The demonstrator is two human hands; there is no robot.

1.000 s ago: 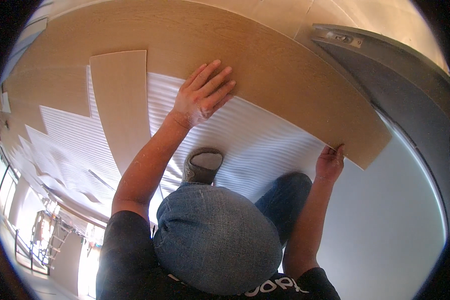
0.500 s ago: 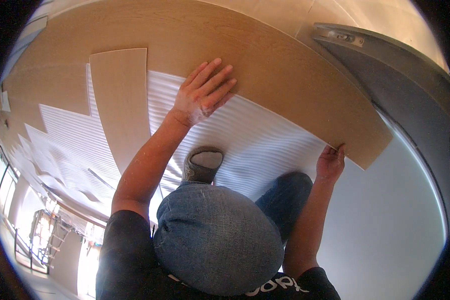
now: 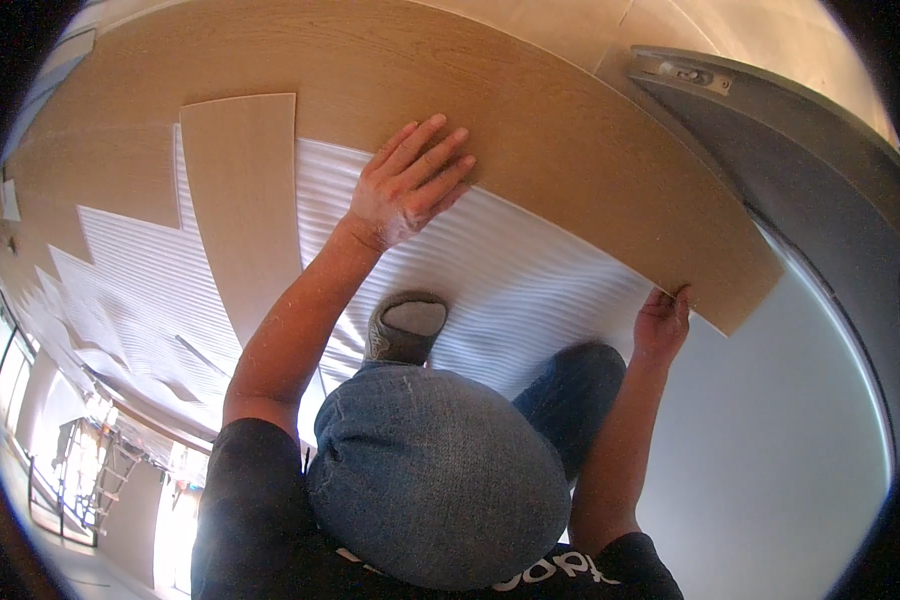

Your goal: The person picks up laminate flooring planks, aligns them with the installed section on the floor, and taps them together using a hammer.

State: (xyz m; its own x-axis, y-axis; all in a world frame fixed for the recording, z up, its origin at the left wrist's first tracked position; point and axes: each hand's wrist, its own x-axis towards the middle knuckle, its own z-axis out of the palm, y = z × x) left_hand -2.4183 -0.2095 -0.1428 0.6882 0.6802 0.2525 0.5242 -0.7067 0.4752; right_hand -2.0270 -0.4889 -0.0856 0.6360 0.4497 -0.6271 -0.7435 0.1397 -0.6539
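Note:
A long wood-look floor plank [image 3: 570,150] runs from the upper middle toward the right, over white ribbed underlay [image 3: 510,270]. My left hand [image 3: 410,185] rests on it near its front edge, palm down and fingers spread; whitish dust shows by the wrist. Farther right, my right hand [image 3: 665,315] pinches the plank's near edge close to its right end, the fingertips partly hidden beneath. A loose plank [image 3: 245,200] lies to the left of my left hand, its far end overlapping the laid planks [image 3: 120,170].
A dark grey door [image 3: 800,170] with a metal latch stands at the right, next to a pale wall [image 3: 780,430]. My shoe [image 3: 407,325] is on the underlay. A thin strip [image 3: 200,356] lies at left, with a ladder [image 3: 118,480] and bright windows beyond.
The plank's right end has shifted very slightly away from me. Both hands keep nearly the same places on it.

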